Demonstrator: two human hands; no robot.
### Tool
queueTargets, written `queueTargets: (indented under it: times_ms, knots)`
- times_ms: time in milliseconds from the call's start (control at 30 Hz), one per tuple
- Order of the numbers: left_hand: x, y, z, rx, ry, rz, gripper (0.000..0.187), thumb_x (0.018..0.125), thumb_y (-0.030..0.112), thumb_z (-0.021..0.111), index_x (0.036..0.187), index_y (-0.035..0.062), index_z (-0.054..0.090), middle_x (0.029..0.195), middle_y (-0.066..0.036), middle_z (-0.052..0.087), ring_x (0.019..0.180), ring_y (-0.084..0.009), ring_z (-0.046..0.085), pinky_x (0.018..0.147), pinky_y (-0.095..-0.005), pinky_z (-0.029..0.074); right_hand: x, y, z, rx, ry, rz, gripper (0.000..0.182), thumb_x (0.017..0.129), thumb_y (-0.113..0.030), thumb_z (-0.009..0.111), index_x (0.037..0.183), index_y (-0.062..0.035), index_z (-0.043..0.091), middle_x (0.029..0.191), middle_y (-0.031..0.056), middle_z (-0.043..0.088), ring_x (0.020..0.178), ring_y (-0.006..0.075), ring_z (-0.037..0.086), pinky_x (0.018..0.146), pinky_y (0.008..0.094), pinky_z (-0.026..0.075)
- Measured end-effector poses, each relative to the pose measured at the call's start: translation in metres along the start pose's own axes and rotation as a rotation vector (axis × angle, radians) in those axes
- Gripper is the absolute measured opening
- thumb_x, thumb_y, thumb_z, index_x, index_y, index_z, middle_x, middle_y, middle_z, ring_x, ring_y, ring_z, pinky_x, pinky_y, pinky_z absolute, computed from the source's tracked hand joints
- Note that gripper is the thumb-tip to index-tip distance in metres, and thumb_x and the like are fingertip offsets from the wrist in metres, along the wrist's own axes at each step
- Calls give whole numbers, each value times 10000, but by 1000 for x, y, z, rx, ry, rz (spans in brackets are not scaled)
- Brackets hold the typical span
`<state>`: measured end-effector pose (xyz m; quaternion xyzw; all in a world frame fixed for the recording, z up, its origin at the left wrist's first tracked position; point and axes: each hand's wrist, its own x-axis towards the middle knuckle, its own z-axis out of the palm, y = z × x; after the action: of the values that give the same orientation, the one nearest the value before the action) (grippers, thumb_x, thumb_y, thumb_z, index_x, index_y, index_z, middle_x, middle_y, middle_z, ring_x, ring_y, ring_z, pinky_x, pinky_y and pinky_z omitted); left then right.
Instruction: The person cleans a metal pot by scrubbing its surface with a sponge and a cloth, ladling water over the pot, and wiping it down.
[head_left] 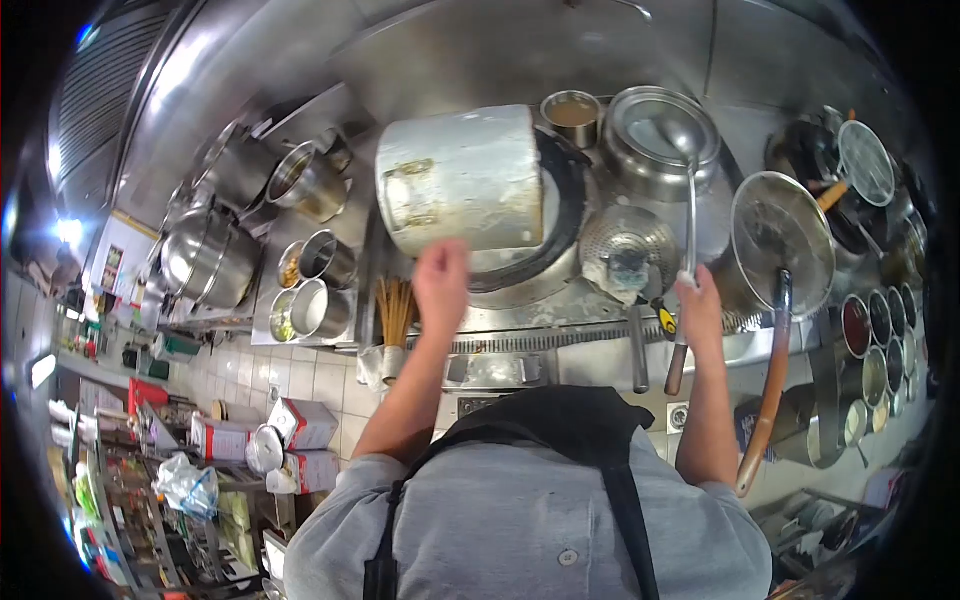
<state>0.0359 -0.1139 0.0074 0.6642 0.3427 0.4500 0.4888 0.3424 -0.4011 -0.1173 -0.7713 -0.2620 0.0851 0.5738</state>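
Your left hand point(441, 283) is up against the lower rim of the big steel pot point(462, 178), which lies tipped on its side over the wok point(560, 215) at the centre of the stove; whether your fingers are hooked over the rim or just pressed flat against it, you cannot tell from here. Your right hand point(697, 305) is clenched round the long handle of the ladle point(688, 190), whose bowl rests in the steel basin point(655, 140) behind. A perforated strainer point(628, 250) sits just right of the wok, and a small pot of brown sauce point(571, 110) stands behind it. The pot looks stiff, bulky and probably heavy for one hand, with a smooth, greasy-looking wall that would likely slip; the rim or the riveted side handle point(412, 185) seems the surer place to take hold. The ladle looks light and rigid, best gripped well down its handle as you have it.
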Motion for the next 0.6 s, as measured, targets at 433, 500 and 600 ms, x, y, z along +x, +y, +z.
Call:
queueTargets:
  times_ms: [433,500,600]
  knots:
    - [-27,-18,28,130,-730,-268,198,985,196,686,1106,42,706,889,-23,691,779,-106,649,694,-295,540,-64,-130,7,569,-112,443,366,1077,-209,589,1425,-99,560,829,-17,490,576,62,432,460,244,341]
    - [-42,-60,86,268,-756,-202,229,949,195,694,1108,31,692,949,-70,725,847,-242,695,771,-392,565,-76,-132,2,529,-65,469,347,1070,-180,577,1411,-118,570,830,-18,487,576,60,434,459,244,341]
    - [-36,-67,147,776,-768,372,270,922,159,651,1158,30,675,1179,-115,711,1092,-319,656,936,-464,525,-97,-130,-8,551,-33,502,355,1056,-141,560,1409,-105,569,821,-16,487,575,62,439,454,248,343]
